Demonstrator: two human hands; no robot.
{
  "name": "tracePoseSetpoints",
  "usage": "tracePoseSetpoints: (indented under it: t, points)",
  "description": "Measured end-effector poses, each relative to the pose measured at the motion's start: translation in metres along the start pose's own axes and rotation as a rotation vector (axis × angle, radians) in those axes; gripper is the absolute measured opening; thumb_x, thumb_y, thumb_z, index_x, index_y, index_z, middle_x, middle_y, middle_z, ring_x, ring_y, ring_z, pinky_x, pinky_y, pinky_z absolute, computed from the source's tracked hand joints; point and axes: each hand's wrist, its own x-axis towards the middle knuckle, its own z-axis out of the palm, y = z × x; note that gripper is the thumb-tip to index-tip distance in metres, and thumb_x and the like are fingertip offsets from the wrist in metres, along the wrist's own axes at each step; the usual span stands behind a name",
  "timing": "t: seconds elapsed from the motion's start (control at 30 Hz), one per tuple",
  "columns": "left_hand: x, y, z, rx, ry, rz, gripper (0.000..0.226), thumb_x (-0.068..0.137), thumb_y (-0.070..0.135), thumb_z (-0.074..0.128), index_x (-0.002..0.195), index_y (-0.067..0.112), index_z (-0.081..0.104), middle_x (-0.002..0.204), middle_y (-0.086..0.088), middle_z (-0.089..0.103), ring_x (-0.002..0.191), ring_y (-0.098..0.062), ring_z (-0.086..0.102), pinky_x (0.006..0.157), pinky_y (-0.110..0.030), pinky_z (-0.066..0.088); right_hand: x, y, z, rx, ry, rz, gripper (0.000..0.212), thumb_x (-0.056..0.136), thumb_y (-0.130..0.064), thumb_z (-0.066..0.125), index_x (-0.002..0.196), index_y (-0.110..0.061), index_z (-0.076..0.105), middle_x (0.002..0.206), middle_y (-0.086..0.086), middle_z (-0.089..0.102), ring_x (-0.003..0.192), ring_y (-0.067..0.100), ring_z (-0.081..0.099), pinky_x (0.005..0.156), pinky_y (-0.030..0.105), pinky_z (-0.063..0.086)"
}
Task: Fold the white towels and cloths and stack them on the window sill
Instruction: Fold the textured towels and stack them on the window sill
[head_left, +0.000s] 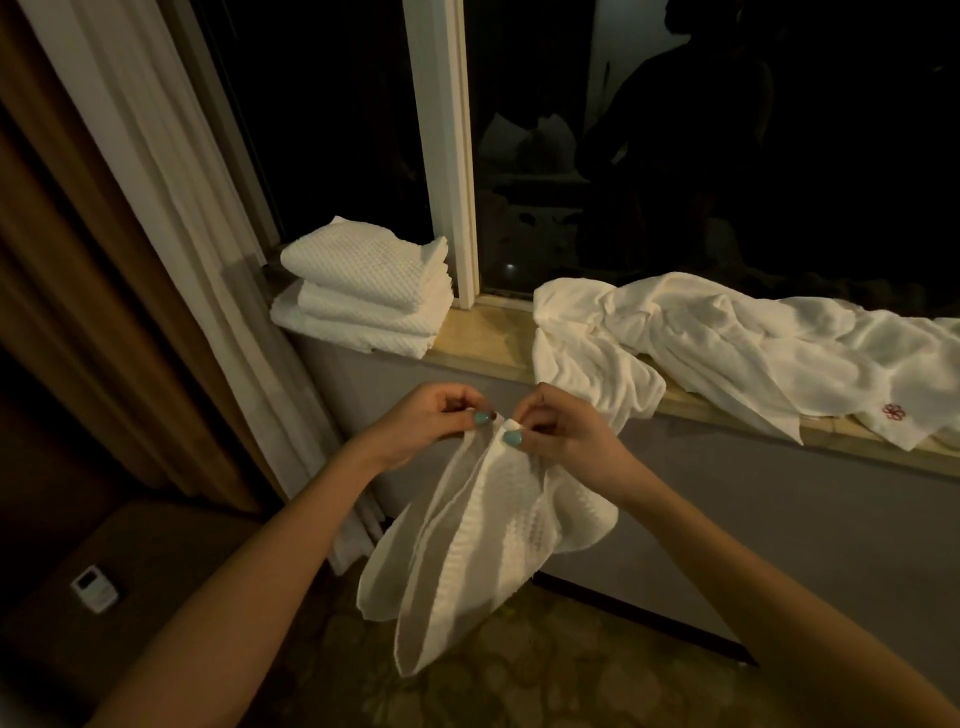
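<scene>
A white waffle-weave towel hangs in front of the wall below the window sill. My left hand and my right hand pinch its top edge close together, thumbs facing each other. The towel droops in loose folds toward the floor. On the sill's left end sits a stack of folded white towels. A pile of unfolded white cloths spreads over the sill's right part, one corner showing a small red flower mark.
Curtains hang at the left beside the window frame. A small white remote lies on a dark surface at the lower left. Patterned carpet covers the floor below the towel. The dark glass reflects a person.
</scene>
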Motion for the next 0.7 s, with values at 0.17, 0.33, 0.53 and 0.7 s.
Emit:
tracePoseSetpoints:
  t: [0.17,0.33,0.53,0.7]
  points:
    - [-0.002,0.005,0.006,-0.187,0.012,-0.046,0.019,0.090,-0.008,0.052,0.089,0.010,0.059,0.074,0.004,0.067,0.067,-0.002,0.063,0.064,-0.015,0.051,0.005,-0.004,0.007,0.050,0.020,0.044,0.008,0.081,-0.002,0.071,0.086,-0.007,0.067,0.074,-0.004,0.072,0.071,0.005,0.065,0.065,0.015,0.049]
    - [-0.007,0.008,0.004,-0.234,0.003,-0.044,0.016,0.090,-0.006,0.052,0.084,0.009,0.056,0.067,0.007,0.066,0.063,-0.003,0.061,0.061,-0.015,0.051,0.003,-0.007,0.011,0.064,0.057,0.044,0.009,0.082,-0.004,0.071,0.080,-0.012,0.067,0.068,-0.005,0.068,0.063,0.013,0.060,0.055,0.017,0.047]
    - [-0.010,0.006,0.005,-0.330,0.035,-0.010,0.006,0.079,0.008,0.060,0.078,0.010,0.054,0.066,0.004,0.062,0.061,-0.005,0.059,0.059,-0.017,0.049,0.003,-0.007,0.019,0.153,0.053,0.006,0.004,0.081,-0.005,0.070,0.080,-0.007,0.067,0.074,0.013,0.062,0.067,0.028,0.053,0.056,0.028,0.045]
    - [-0.010,0.006,0.011,-0.337,0.050,0.018,0.024,0.079,0.014,0.059,0.060,0.028,0.065,0.061,0.007,0.059,0.058,-0.002,0.055,0.057,-0.016,0.047,0.012,-0.002,0.027,0.098,0.131,0.000,0.010,0.080,-0.008,0.074,0.076,-0.015,0.068,0.068,-0.009,0.065,0.060,0.002,0.056,0.056,0.017,0.045]
